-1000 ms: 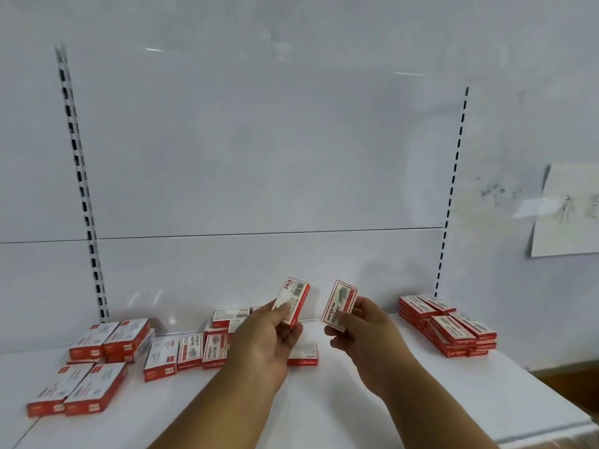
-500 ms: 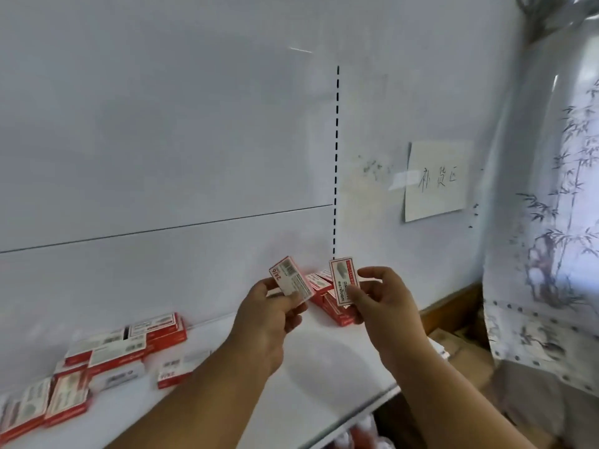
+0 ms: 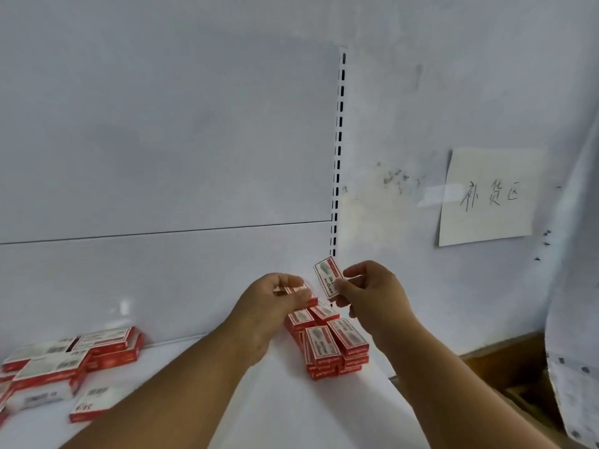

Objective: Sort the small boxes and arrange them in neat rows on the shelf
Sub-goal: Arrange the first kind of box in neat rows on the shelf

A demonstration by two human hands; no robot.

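Note:
My left hand [image 3: 275, 303] pinches a small red-and-white box [image 3: 299, 291], held flat just above the back of a neat stack of red boxes [image 3: 327, 346] at the right end of the white shelf [image 3: 265, 400]. My right hand [image 3: 369, 293] pinches another small box [image 3: 328, 277] upright between thumb and fingers, a little above and behind the same stack. Loose red-and-white boxes [image 3: 64, 361] lie in a blurred, jumbled group at the shelf's left.
A slotted upright rail [image 3: 338, 150] runs up the white back panel behind the stack. A paper sign [image 3: 489, 196] hangs on the wall to the right. Wooden crates or a floor edge [image 3: 505, 374] and a patterned curtain [image 3: 573, 351] lie beyond the shelf's right end.
The view has swung right and both hands have carried their boxes rightward to the neat stack. The left hand's box has dropped from tilted upright to flat over the stack.

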